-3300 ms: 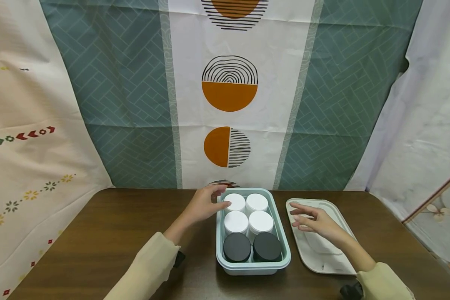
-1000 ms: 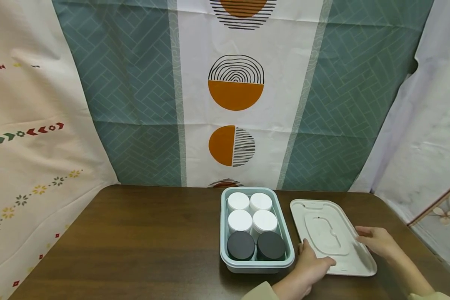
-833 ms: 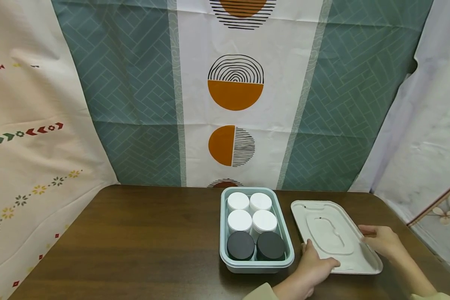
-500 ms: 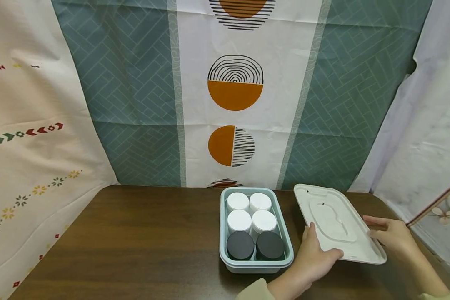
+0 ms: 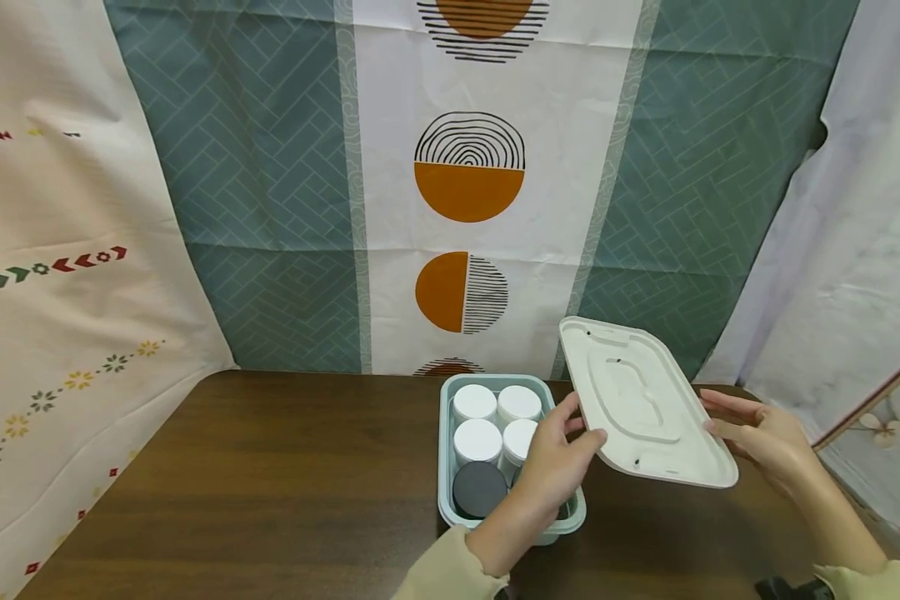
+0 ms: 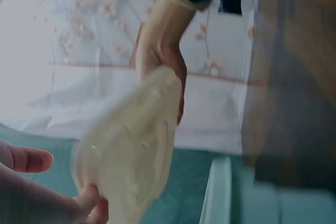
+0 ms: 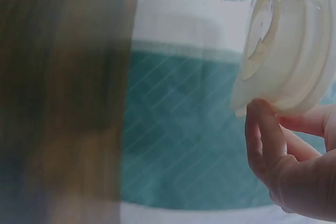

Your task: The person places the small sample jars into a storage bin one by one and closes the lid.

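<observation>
A white lid (image 5: 637, 400) hangs tilted in the air, over the right edge of a pale blue box (image 5: 444, 442). My left hand (image 5: 558, 458) grips the lid's near left edge, thumb on top. My right hand (image 5: 753, 433) holds its right edge. The box stands on the brown table (image 5: 270, 483) and holds white-capped jars (image 5: 474, 402) at the back and a black-capped jar (image 5: 478, 489) in front; my left hand hides the other front jar. The left wrist view shows the lid (image 6: 131, 150) blurred between both hands. In the right wrist view my right fingers (image 7: 268, 135) pinch the lid's rim (image 7: 289, 51).
Patterned curtains hang close behind the table and along both sides. The table's right edge lies just beyond my right hand. Bare tabletop stretches left of the box.
The lid lay flat on the table right of the box. Both hands took its edges, lifted it and swung it up and left toward the box.
</observation>
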{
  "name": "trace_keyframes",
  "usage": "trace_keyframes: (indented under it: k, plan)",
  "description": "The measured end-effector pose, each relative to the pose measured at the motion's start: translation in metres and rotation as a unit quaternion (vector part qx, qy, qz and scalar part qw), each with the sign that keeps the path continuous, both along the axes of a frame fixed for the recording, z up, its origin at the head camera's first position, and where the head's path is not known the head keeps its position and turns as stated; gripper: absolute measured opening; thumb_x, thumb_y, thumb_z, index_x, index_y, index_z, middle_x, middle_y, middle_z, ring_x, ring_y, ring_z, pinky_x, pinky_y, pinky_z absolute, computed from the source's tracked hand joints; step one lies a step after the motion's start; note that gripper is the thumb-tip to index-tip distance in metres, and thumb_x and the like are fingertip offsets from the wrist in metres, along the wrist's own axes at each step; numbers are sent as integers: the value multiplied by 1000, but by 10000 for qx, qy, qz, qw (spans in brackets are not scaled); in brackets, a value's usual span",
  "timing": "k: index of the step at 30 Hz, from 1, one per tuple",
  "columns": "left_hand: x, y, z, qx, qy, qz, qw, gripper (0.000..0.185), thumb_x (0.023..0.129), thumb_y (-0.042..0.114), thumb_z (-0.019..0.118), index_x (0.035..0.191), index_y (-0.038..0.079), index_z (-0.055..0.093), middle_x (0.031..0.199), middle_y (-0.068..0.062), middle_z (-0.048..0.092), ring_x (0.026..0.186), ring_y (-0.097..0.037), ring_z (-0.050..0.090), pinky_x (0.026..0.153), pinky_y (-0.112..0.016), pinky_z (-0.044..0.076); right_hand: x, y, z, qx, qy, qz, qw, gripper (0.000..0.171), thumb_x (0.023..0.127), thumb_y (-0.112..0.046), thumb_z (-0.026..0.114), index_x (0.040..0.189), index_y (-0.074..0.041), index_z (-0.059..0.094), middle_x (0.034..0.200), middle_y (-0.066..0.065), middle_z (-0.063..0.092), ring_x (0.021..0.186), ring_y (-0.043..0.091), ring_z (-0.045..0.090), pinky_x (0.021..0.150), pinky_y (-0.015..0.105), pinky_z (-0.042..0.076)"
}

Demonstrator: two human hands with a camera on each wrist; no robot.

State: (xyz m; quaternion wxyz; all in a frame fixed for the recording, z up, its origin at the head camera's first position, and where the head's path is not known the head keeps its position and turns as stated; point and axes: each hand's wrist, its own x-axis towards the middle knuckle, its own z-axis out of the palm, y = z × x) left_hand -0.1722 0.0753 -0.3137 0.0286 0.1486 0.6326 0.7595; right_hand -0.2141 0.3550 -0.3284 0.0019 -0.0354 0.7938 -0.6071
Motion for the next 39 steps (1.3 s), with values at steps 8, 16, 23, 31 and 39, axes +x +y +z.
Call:
trace_keyframes:
  k: [8, 16, 23, 31, 39]
  plan:
    - [-21, -45, 12, -58, 526, 446, 9976, 41, 90, 7, 54, 128, -6, 46, 121, -16, 51, 93, -19, 58, 70, -29, 54, -2, -46, 23, -206, 218, 114, 9995, 30, 84, -10, 65, 109, -26, 66, 97, -23, 62, 86, -4, 59, 67, 20, 51]
    - [-41, -97, 26, -119, 325, 730, 9967, 38, 90, 16, 57, 123, -1, 52, 109, -17, 55, 77, -16, 60, 66, -35, 54, -7, -94, 41, -158, 543, 289, 9980, 54, 82, -11, 67, 129, 5, 46, 101, -19, 60, 89, -2, 59, 71, 20, 51]
    - [-53, -130, 27, -234, 31, 942, 9953, 37, 92, 22, 55, 124, 4, 54, 103, -15, 57, 70, -15, 60, 64, -28, 54, -12, -124, 48, 170, 611, 358, 9973, 58, 83, -16, 67, 130, 8, 43, 122, 7, 56, 91, -1, 59, 76, 20, 50]
    - [-65, -154, 20, -468, -242, 972, 9939, 38, 92, 22, 54, 126, 6, 54, 109, -13, 59, 71, -16, 64, 65, -29, 54, -22, -145, 47, -174, 476, 477, 9976, 57, 82, -8, 65, 131, 9, 41, 117, 20, 55, 87, 1, 60, 77, 20, 50]
    - [-68, -167, 12, -770, 275, 715, 9941, 38, 91, 14, 55, 129, 8, 52, 117, -16, 58, 82, -17, 65, 72, -35, 54, -26, -148, 51, -586, 348, 535, 9962, 52, 82, -2, 65, 124, 20, 41, 92, 1, 63, 79, 7, 64, 73, 27, 52]
